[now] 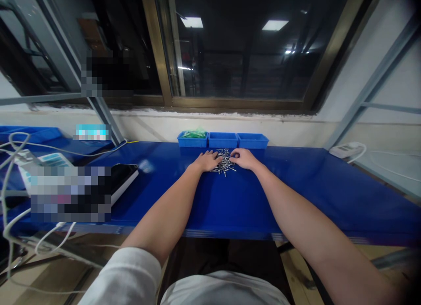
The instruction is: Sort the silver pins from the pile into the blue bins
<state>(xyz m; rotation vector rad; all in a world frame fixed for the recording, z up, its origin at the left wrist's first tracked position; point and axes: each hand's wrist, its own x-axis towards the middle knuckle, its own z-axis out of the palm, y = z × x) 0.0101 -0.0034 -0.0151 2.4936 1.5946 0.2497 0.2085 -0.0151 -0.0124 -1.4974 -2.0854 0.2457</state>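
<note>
Slim, shiny silver metal pieces [226,164] lay jumbled on blue worktop [230,204]; left hand [207,161] spread against them, right hand [244,158] half-curled, its grip unclear

Upper-Limb Posture: Forward Reach, Both Sides

Both arms extend forward and slope inward, converging near the middle of the view.

Left side. The left forearm [166,206] is bare and runs forward and to the right. The left hand [208,161] is palm down, fingers [207,153] extended forward and slightly apart. The left thumb [218,159] is directed inward, toward the right hand [242,158].

Right side. The right forearm [296,208] is bare and runs forward and to the left. The right hand is turned inward with its fingers curled. Fingertip contact cannot be determined.

Spacing. The hands are level, near each other and not touching.
</note>
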